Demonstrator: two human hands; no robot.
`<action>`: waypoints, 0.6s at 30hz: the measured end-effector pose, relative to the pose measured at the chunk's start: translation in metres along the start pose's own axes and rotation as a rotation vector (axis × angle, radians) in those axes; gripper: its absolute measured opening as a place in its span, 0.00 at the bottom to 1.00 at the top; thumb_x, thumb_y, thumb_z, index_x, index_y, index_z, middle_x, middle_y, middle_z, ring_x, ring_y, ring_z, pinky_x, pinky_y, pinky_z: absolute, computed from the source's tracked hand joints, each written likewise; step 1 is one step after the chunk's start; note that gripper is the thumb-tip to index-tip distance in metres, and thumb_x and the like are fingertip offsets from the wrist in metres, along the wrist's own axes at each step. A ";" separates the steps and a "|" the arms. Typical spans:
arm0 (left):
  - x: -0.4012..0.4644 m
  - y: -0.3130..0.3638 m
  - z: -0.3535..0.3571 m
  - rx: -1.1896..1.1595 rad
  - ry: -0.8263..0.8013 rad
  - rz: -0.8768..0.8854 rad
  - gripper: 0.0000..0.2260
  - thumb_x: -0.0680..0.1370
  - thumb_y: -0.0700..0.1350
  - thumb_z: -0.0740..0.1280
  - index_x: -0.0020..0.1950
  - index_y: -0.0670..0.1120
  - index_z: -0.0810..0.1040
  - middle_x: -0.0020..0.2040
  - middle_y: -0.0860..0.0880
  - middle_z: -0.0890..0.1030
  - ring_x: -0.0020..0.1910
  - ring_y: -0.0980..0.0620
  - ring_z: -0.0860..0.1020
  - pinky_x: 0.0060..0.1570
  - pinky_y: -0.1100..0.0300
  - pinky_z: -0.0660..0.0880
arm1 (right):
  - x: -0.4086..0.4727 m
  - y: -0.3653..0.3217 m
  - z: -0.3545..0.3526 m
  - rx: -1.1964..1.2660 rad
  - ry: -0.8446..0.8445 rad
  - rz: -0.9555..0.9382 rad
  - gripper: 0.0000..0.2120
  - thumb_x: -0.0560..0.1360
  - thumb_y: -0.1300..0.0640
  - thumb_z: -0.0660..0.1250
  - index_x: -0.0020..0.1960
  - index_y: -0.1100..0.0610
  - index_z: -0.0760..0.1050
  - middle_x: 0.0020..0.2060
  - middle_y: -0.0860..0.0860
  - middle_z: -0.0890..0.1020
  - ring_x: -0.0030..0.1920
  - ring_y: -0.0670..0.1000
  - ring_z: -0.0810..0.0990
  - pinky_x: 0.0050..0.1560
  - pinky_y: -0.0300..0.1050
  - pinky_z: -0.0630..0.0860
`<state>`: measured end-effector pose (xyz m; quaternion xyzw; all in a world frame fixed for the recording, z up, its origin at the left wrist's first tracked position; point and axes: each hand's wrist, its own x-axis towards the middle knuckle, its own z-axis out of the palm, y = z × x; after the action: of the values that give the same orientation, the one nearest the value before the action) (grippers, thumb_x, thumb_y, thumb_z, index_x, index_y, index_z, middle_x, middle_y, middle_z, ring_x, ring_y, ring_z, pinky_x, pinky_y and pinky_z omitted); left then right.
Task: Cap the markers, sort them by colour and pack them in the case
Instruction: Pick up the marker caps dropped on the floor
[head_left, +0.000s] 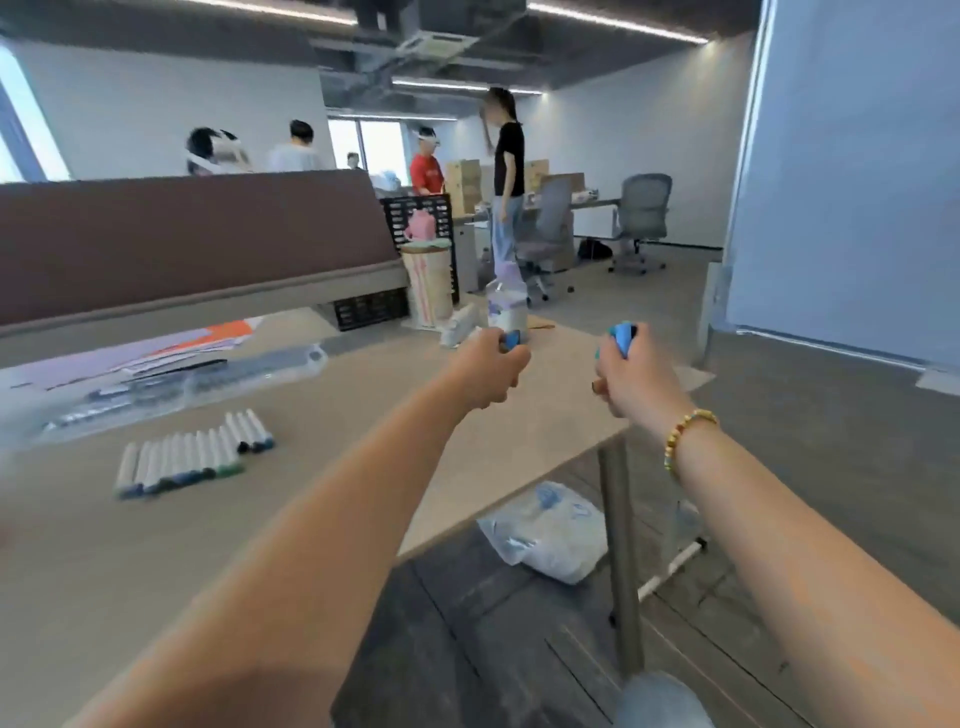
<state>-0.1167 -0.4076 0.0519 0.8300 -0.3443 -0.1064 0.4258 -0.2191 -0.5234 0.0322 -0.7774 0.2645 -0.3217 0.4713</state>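
Left hand (491, 366) out over far end of table (291, 525), fingers curled round a blue-tipped piece (511, 339); only the blue end shows past the knuckles, marker or cap can't tell. Right hand (631, 371) just beside it, apart, gripping another blue piece (623, 332) that pokes up above the fist; again can't tell cap from marker. Beaded bracelet (685, 434) on right wrist. Both forearms stretched forward, hands level with each other near table's far right edge.

Back left on the tabletop: row of white-barrelled markers (192, 452) lying side by side, touching, dark blue, black and green caps pointing toward the camera side. Blurred, so exact count not readable. Further left: clear plastic case (156, 387), lying flat with dark contents inside, detail too smeared to read. Coloured paper sheets (171, 345) behind that, against brown desk divider (197, 244).

Past the hands at table end: white-and-purple bottle (506, 304). Under the table on the floor: crumpled clear plastic bag (545, 530), beside table leg (621, 551). Background: several people standing, office chairs (641, 218), cardboard boxes (465, 184).
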 end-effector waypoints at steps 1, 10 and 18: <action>-0.007 -0.015 -0.030 0.005 0.048 -0.004 0.07 0.79 0.44 0.57 0.42 0.45 0.66 0.34 0.48 0.71 0.26 0.52 0.67 0.24 0.64 0.61 | -0.002 -0.017 0.025 -0.008 -0.028 -0.017 0.07 0.81 0.53 0.52 0.53 0.57 0.61 0.39 0.51 0.72 0.31 0.45 0.75 0.27 0.40 0.68; -0.045 -0.206 -0.238 0.316 0.325 -0.223 0.09 0.78 0.43 0.59 0.39 0.44 0.65 0.35 0.46 0.68 0.35 0.49 0.67 0.33 0.58 0.62 | -0.023 -0.115 0.272 -0.227 -0.399 -0.241 0.08 0.81 0.56 0.54 0.58 0.59 0.61 0.38 0.51 0.71 0.33 0.47 0.73 0.29 0.39 0.65; -0.013 -0.290 -0.308 0.673 0.155 -0.299 0.10 0.80 0.43 0.58 0.58 0.40 0.69 0.50 0.41 0.77 0.48 0.43 0.76 0.46 0.54 0.71 | 0.025 -0.130 0.394 -0.832 -0.737 -0.617 0.23 0.80 0.61 0.54 0.73 0.61 0.51 0.30 0.52 0.68 0.27 0.48 0.66 0.26 0.40 0.60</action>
<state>0.1576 -0.0883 0.0135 0.9701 -0.2020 0.0148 0.1340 0.1063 -0.2657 0.0185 -0.9957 -0.0486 -0.0242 0.0754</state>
